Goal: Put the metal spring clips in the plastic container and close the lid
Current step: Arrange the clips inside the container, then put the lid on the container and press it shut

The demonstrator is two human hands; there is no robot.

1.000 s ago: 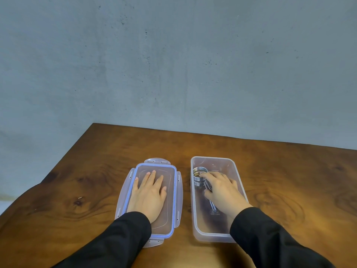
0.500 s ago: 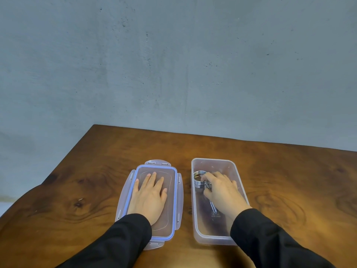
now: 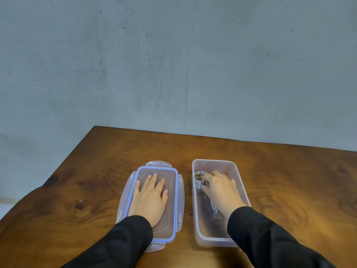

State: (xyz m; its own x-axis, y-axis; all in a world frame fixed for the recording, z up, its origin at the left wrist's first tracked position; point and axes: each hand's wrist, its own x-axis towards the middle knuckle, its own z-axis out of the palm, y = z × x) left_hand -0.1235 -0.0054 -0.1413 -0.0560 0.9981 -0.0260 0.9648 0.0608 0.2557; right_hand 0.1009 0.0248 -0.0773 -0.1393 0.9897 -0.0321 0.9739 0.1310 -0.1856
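A clear plastic container (image 3: 239, 176) stands open on the wooden table. A bunch of metal spring clips (image 3: 199, 179) lies inside it at the far left end, with more wire showing under my wrist. My right hand (image 3: 220, 187) reaches into the container and its fingers curl around the clips. Left of the container the lid (image 3: 173, 190), clear with a blue seal and side latches, lies flat on the table. My left hand (image 3: 149, 197) rests palm down on the lid, fingers spread.
The brown wooden table (image 3: 289, 180) ends at a far edge against a grey wall (image 3: 173, 64). Its left edge runs diagonally towards me. Both my forearms wear black sleeves.
My right hand's fingers have curled tighter around the spring clips at the far end of the container. The left hand has stayed flat on the lid.
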